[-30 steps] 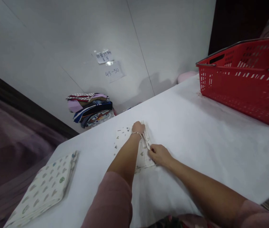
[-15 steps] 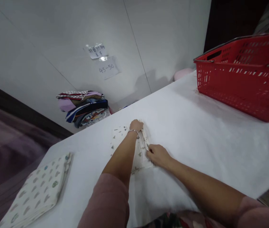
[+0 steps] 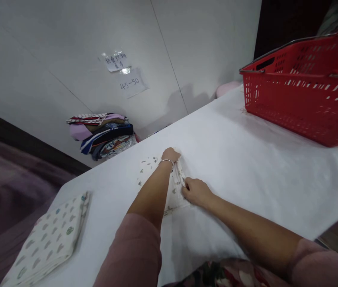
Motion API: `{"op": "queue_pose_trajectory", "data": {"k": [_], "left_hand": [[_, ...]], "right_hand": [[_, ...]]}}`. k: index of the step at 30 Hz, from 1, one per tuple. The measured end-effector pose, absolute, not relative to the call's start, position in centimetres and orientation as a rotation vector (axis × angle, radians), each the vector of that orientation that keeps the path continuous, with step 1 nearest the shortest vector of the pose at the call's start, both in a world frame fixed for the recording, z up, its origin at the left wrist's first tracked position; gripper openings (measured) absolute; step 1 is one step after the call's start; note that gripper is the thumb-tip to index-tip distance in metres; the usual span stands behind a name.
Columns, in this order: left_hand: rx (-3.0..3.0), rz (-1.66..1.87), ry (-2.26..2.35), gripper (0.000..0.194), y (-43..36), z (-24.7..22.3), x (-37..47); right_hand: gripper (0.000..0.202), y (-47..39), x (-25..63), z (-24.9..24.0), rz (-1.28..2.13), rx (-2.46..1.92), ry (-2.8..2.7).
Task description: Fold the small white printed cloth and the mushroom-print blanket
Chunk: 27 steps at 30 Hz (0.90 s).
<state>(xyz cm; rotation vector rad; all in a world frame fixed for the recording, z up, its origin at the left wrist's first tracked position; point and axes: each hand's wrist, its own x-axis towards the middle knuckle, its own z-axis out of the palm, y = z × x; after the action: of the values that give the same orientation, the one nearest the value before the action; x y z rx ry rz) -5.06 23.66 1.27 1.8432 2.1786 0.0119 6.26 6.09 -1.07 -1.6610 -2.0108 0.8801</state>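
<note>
A white cloth with small grey-green prints (image 3: pixel 174 193) lies on the white-covered table (image 3: pixel 222 147), with part of it hidden under my left forearm. My left hand (image 3: pixel 171 154), with a bracelet at the wrist, is closed on the far end of the cloth's right edge. Nearer to me, my right hand (image 3: pixel 197 191) pinches the same edge between thumb and fingers. That edge forms a narrow raised strip between the two hands. A folded white cloth with grey cloud-like prints (image 3: pixel 47 239) rests at the table's left end.
A red plastic basket (image 3: pixel 300 103) with metal handles stands at the back right. Beyond the table's far edge is a pile of folded clothes (image 3: pixel 103 133) by the wall. Two paper notes (image 3: pixel 133 83) are stuck to the wall, and a pink rounded object (image 3: pixel 227 88) shows behind the table.
The view has shifted slightly. Both hands keep their hold on the cloth's right edge, with little visible movement.
</note>
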Motion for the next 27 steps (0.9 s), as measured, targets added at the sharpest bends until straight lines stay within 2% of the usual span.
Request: {"op": "queue_pose_trajectory", "data": {"k": [4,6,15,21,27], "left_hand": [[1.821,-0.046,2.180,0.020,23.7,1.6,-5.1],[1.819,-0.083,2.175,0.018,23.6,1.9,-5.2],[2.084,-0.098,2.271,0.026,22.2,2.2,-3.7],[2.090,-0.015,2.312,0.029,21.6,0.7,-2.9],[2.090,0.068,2.176,0.039,21.2,1.6,-5.6]], "right_hand": [[0.038,6.1,6.4,-1.1,0.900,-1.704,-1.992],[0.042,6.2,6.4,-1.1,0.893,-1.726,-2.007],[0.029,5.9,6.5,-0.7,0.844,-1.662,-2.133],[0.028,6.0,6.6,-0.8,0.835,-1.656,-2.143],[0.029,6.3,6.5,-1.0,0.832,-1.700,-2.108]]}}
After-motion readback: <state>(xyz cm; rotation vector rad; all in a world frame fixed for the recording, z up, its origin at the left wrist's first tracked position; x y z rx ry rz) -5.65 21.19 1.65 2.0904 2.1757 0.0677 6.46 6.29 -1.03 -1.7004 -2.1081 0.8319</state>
